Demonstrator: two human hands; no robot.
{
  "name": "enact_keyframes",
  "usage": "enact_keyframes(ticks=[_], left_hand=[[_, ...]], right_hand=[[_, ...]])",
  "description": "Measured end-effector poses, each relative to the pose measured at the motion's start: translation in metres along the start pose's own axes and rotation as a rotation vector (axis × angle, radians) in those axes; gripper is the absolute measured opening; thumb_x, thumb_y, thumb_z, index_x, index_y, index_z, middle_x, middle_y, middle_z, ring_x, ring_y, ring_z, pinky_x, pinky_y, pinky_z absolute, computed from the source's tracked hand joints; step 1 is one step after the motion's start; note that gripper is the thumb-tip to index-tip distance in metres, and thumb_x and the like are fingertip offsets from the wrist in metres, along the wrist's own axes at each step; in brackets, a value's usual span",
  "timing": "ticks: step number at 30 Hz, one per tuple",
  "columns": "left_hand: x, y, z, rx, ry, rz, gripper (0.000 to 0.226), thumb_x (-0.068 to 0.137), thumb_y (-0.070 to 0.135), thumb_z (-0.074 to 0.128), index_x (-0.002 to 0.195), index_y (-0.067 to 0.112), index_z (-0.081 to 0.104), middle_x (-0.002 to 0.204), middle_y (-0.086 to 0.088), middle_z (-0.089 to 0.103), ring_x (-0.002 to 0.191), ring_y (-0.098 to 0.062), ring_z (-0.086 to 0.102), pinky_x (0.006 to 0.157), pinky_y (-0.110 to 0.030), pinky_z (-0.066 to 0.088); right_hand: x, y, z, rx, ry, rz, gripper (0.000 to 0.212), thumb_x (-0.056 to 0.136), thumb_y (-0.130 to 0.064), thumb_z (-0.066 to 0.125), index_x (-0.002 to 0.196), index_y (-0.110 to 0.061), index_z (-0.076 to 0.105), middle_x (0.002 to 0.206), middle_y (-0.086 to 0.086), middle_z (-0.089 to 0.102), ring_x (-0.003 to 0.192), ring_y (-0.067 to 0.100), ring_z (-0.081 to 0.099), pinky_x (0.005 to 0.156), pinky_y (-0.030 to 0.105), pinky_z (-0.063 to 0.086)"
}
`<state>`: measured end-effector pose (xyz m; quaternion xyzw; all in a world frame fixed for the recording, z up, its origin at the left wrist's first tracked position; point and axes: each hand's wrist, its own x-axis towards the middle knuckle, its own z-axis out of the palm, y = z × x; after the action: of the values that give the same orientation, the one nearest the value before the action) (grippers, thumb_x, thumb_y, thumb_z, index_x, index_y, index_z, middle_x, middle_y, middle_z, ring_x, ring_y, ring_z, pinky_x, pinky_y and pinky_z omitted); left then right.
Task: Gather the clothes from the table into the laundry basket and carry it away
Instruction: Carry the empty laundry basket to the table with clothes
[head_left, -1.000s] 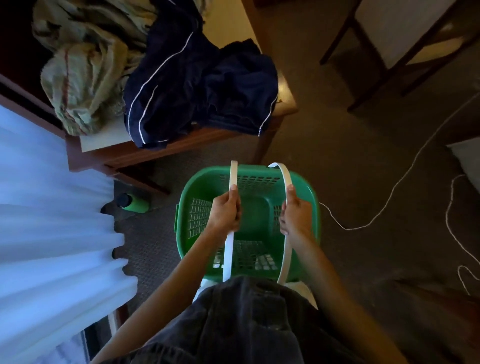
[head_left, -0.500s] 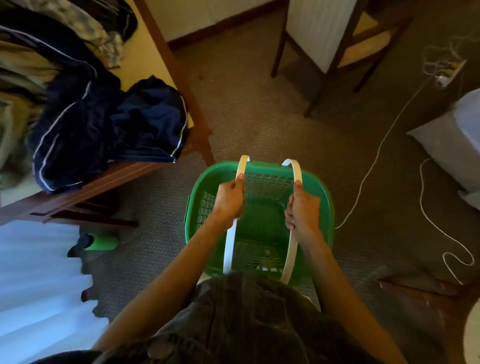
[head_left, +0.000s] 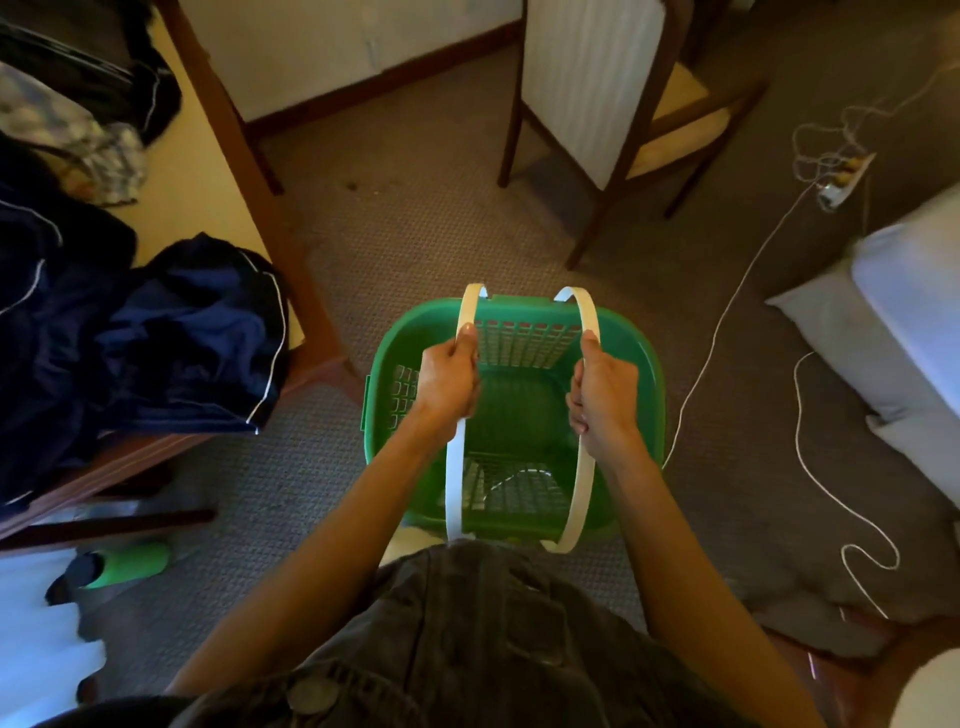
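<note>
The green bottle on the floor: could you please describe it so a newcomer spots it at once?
Start at the wooden table piled with dark clothes. Below its near edge, the green cylindrical bottle lies on its side on the carpet. Unlike the green plastic basket, it is small and dark-capped.

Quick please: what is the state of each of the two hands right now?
Left hand: closed around the left white handle of the green basket.
Right hand: closed around the right white handle.

A green latticed laundry basket (head_left: 631, 358) with white handles (head_left: 586, 483), navy white-piped clothes (head_left: 171, 338), grey carpet (head_left: 415, 244).
</note>
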<state>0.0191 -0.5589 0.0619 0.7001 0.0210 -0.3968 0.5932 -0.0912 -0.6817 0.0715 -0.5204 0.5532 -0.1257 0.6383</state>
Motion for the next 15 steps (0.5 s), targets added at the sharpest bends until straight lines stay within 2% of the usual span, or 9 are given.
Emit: enact_keyframes(ticks=[7,15], left_hand=[[0.117,0.075,-0.018,-0.082,0.005,-0.011,0.042,0.108,0.039,0.039,0.073,0.017,0.047,0.048,0.009,0.039,0.036,-0.005,0.031,0.034,-0.020,0.026],[0.226,0.161,-0.048,-0.133,0.044,-0.006,0.042,0.108,0.039,0.038,0.074,0.018,0.045,0.048,0.009,0.035,0.037,-0.006,0.029,0.034,-0.020,0.025]], right_hand=[[0.091,-0.090,0.074,-0.088,-0.056,-0.003,0.043,0.102,-0.043,0.047,0.069,-0.017,0.048,0.049,-0.005,0.036,0.036,0.009,0.030,0.037,0.025,0.024],[0.180,-0.183,0.170,-0.139,-0.140,-0.041,0.043,0.102,-0.045,0.047,0.070,-0.017,0.054,0.051,-0.006,0.044,0.037,0.005,0.037,0.037,0.023,0.030]])
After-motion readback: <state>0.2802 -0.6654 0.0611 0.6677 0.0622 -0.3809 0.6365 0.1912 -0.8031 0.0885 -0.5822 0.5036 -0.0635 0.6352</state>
